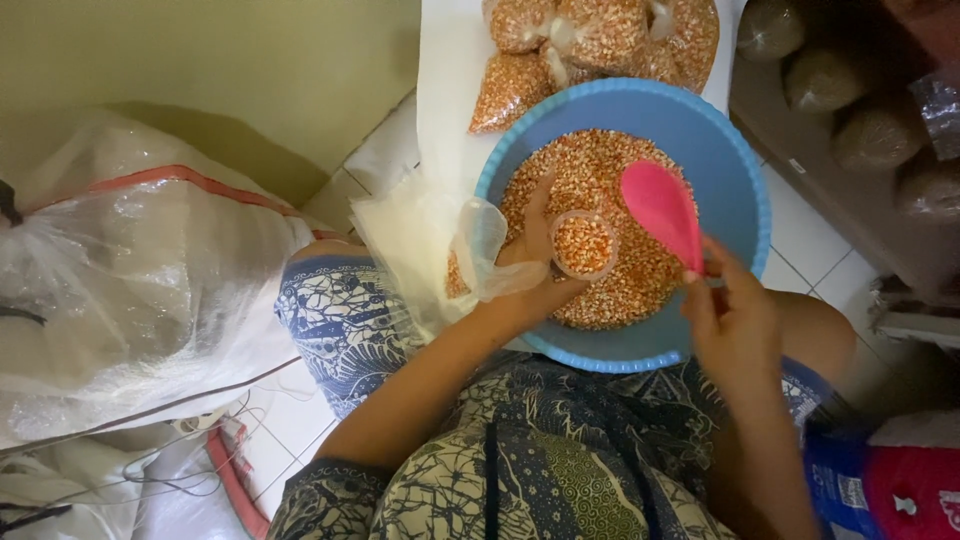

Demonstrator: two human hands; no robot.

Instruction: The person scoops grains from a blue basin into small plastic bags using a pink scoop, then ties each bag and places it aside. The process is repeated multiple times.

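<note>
So the person's left hand [535, 262] has its fingers wrapped around a small clear cup [583, 244] full of corn kernels, plus a thin plastic bag [480, 250], all held right over the blue basin [735, 170] of corn sitting in their lap. The right hand [735, 322] has its fingers closed on the handle of a pink scoop [662, 208], hovering over the kernels just beside the cup. Packed bags of corn [600, 35] lie past the basin's far rim, and a big white sack [130, 270] sits off to the left.
</note>
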